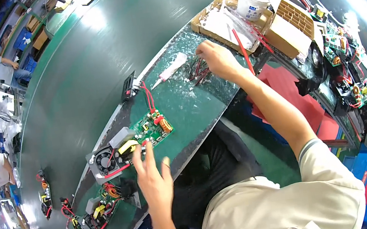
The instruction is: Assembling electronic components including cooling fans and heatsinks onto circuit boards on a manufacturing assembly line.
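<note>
circuit board (150, 127) lies just ahead of the left hand (154, 180), slanting from lower left to upper right; that hand is nearer, fingers spread, palm free. the right hand (218, 61) curls beside dark wires (199, 71); whether it grips any, i cannot tell.

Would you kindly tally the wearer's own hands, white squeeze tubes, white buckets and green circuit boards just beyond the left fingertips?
Left hand and right hand: 2
White squeeze tube: 1
White bucket: 1
Green circuit board: 1
Total: 5
</note>
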The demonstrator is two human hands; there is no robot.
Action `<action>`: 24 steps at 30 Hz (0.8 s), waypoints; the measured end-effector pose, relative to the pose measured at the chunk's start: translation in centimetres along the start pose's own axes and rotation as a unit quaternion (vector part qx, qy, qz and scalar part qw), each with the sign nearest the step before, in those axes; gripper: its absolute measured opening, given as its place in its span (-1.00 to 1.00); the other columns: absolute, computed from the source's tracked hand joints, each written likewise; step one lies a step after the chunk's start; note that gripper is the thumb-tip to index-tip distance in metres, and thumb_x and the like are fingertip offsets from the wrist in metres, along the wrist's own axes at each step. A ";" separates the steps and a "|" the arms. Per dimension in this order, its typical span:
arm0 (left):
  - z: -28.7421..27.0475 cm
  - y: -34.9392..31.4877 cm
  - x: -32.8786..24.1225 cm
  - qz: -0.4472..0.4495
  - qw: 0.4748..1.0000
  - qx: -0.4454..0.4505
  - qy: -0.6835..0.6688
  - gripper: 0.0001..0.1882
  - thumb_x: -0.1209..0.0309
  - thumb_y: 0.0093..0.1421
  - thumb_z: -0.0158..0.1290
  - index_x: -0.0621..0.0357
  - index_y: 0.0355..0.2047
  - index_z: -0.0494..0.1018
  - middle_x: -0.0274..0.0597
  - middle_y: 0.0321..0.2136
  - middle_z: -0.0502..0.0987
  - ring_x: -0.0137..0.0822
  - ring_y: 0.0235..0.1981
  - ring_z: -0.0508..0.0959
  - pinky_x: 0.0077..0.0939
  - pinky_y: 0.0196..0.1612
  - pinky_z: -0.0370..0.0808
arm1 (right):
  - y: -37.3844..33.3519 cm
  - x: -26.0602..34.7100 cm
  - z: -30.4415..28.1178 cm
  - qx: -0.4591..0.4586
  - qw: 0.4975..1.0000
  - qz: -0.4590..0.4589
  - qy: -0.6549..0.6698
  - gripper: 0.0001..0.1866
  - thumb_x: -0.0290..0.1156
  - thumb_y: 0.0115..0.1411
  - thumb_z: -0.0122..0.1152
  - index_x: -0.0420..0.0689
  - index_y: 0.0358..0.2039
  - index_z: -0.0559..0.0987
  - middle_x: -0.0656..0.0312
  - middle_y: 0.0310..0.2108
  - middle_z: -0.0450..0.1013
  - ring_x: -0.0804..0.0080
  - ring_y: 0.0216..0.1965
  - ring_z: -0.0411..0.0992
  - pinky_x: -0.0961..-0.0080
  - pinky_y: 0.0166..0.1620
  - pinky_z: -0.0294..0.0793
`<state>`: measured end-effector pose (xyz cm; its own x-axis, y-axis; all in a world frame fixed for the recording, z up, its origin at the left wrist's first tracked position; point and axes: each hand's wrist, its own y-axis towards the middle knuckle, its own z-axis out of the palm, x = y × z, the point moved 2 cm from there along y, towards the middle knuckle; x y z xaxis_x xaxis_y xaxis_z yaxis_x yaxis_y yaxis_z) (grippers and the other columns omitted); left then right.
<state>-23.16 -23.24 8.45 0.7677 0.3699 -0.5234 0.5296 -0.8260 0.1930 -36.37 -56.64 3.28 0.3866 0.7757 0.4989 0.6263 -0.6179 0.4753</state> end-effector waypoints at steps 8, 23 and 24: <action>5.8 -10.5 -3.4 -0.168 0.791 0.269 -0.524 -0.49 0.79 -0.02 0.15 0.29 0.00 0.48 -0.19 0.16 0.33 -0.41 -0.02 0.46 -0.64 -0.15 0.48 | 1.7 2.5 -4.2 -0.162 0.846 0.155 0.484 -0.84 -0.51 0.33 0.04 -0.25 -0.10 0.45 0.21 -0.28 0.50 0.54 -0.32 0.43 0.59 -0.21 0.42; 6.3 2.3 0.6 -0.077 0.888 0.094 -0.444 -0.44 0.79 0.12 -0.05 0.27 0.16 0.33 -0.18 0.04 0.45 -0.38 -0.02 0.50 -0.54 0.00 0.47 | 1.9 1.9 -1.1 -0.226 0.684 0.153 0.676 -0.89 -0.54 0.35 -0.02 -0.24 -0.14 0.42 0.09 -0.22 0.49 0.40 -0.19 0.47 0.53 -0.07 0.47; 6.2 2.8 0.5 -0.079 0.875 0.083 -0.470 -0.46 0.76 0.14 -0.02 0.27 0.16 0.33 -0.16 0.04 0.45 -0.35 0.00 0.49 -0.50 0.04 0.46 | 1.8 2.3 -1.1 -0.226 0.683 0.151 0.678 -0.89 -0.54 0.35 -0.02 -0.24 -0.14 0.42 0.09 -0.22 0.49 0.40 -0.19 0.47 0.53 -0.07 0.47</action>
<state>-23.52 -28.05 3.61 0.0121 0.0367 -0.9993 0.4832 -0.8751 -0.0263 -35.15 -56.09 6.10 -0.7219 -0.0385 0.6909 0.2655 -0.9375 0.2251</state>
